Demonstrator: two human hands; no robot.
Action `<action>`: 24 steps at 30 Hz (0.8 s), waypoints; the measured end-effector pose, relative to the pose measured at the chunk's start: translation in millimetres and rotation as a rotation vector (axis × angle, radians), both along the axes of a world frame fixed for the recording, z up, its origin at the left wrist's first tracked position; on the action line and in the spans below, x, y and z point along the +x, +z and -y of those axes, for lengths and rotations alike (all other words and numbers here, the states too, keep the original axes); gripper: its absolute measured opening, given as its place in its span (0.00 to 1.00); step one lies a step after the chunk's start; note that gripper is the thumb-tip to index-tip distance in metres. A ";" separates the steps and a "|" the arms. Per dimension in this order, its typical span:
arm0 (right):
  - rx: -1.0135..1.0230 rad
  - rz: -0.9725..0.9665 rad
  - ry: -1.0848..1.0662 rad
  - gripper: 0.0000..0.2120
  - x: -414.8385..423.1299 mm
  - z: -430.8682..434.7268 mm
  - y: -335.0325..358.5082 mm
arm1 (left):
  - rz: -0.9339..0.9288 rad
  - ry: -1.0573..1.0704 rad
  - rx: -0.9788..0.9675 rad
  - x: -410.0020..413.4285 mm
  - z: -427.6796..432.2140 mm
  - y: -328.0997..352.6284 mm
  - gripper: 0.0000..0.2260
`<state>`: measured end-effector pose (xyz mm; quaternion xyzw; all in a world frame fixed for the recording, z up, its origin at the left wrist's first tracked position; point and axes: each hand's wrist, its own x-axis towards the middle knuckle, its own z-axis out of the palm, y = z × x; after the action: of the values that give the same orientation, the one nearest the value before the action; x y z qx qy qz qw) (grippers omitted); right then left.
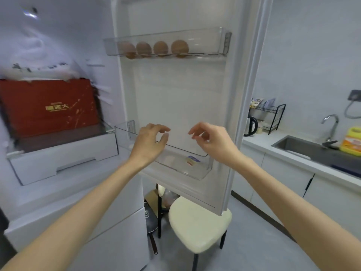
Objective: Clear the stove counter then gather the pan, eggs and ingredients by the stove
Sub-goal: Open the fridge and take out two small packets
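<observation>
both hands, left [150, 139] and right [210, 138], raised apart, fingers loosely curled, holding nothing, below the eggs [156, 48].

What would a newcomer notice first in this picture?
First the two empty hands, left hand and right hand, raised and loosely curled before the open fridge door. Above them, a row of brown eggs sits in the top door shelf. To the left, a red box lies inside the fridge.
</observation>
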<state>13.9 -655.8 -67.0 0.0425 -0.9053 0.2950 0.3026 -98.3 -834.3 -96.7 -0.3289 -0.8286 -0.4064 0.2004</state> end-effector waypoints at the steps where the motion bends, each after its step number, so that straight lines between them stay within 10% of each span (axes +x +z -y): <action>1: 0.092 0.138 -0.001 0.13 -15.5 -1.3 6.6 | 0.018 -0.009 -0.071 -11.7 2.1 0.5 0.11; 9: 0.580 0.996 0.014 0.32 -95.2 -10.4 5.9 | 0.122 -0.125 -0.294 -56.3 17.0 -6.4 0.15; 17: 0.532 0.867 -0.029 0.27 -97.0 -11.4 -7.6 | 0.239 -0.215 -0.498 -83.5 -3.0 17.4 0.14; 24: 0.519 0.560 -0.169 0.23 -88.7 -18.8 -13.5 | 0.755 -0.203 -0.953 -100.7 -57.2 32.9 0.26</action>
<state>-74.8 -637.0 -80.5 -0.0392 -0.9977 0.0305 0.0463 -199.0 -777.1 -63.8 -0.2927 -0.8974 -0.0967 -0.3156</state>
